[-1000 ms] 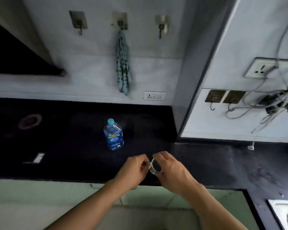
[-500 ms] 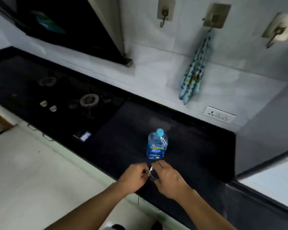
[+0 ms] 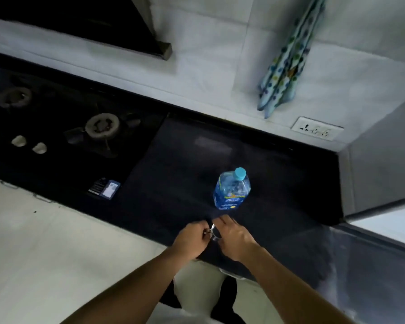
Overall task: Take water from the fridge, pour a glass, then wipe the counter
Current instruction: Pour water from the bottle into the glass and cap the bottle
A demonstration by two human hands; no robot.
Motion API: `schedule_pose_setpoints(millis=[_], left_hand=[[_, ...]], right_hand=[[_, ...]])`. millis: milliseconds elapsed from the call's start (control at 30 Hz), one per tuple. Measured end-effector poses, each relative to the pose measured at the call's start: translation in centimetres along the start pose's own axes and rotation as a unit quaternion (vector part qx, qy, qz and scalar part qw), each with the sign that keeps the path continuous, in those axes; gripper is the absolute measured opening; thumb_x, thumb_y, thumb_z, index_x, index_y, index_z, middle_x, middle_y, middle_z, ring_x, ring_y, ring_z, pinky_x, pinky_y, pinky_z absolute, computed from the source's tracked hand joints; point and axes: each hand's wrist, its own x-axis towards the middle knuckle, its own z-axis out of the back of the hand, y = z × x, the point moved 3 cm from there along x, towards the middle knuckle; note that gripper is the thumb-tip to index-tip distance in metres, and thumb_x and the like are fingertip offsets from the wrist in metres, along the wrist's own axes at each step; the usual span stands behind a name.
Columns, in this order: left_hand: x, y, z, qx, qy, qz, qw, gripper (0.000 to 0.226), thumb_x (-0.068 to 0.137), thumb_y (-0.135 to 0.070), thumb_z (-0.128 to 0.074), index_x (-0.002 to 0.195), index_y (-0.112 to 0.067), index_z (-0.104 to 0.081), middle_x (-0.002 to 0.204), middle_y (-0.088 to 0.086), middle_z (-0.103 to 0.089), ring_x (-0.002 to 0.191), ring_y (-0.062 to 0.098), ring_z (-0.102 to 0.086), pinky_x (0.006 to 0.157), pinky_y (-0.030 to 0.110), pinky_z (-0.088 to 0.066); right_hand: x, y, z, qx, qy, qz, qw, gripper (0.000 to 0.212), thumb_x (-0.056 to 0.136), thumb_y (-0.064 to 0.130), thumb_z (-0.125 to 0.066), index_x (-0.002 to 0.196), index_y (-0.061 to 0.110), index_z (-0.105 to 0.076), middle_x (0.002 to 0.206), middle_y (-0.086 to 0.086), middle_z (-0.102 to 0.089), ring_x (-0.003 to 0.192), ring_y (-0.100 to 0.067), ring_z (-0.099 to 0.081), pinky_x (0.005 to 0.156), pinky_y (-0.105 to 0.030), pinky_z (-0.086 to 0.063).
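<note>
L hand, R hand gripping glass, bottle just behind

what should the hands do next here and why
Probably let the glass stand on the counter and move the right hand to the bottle to uncap it. The right hand and left hand both hold the glass, and the bottle just behind it has its blue cap on.

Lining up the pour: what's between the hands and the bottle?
Head view: only bare dark counter lies before the bottle. The glass sits between the left hand and right hand.
</note>
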Motion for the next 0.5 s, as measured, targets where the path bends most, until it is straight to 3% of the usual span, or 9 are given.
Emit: schedule_pose_setpoints(millis=[267, 367, 500], left_hand=[[1.4, 1.4, -0.3, 0.013, 0.067, -0.064, 0.996, 0.014, 0.088, -0.027, -0.063, 0.099, -0.02, -0.06, 0.1, 0.004, -0.065, 0.096, 0.025, -0.065, 0.082, 0.042, -0.054], [1.6, 1.4, 0.4, 0.01, 0.096, -0.059, 0.994, 0.036, 0.087, -0.034, -0.068, 0.118, -0.022, -0.057, 0.114, 0.004, -0.062, 0.104, 0.025, -0.063, 0.09, 0.04, -0.052], [2.9, 0.5, 3.6, -0.022, 0.055, -0.057, 0.997, 0.068, 0.083, -0.042, -0.073, 0.138, -0.019, -0.042, 0.135, 0.007, -0.049, 0.117, 0.024, -0.058, 0.099, 0.041, -0.05]], right_hand=[[0.3, 1.0, -0.5, 0.002, -0.005, -0.048, 0.999, 0.063, 0.083, 0.014, -0.067, 0.138, 0.02, -0.037, 0.134, -0.006, -0.041, 0.123, -0.026, -0.044, 0.095, -0.041, -0.051], [-0.3, 0.8, 0.3, 0.014, -0.041, -0.051, 0.998, 0.074, 0.081, 0.022, -0.072, 0.144, 0.02, -0.033, 0.138, -0.008, -0.039, 0.123, -0.028, -0.043, 0.097, -0.041, -0.049], [-2.0, -0.2, 3.1, 0.105, -0.12, -0.062, 0.985, 0.065, 0.084, 0.029, -0.068, 0.142, 0.024, -0.04, 0.136, -0.003, -0.044, 0.121, -0.023, -0.047, 0.099, -0.036, -0.049]])
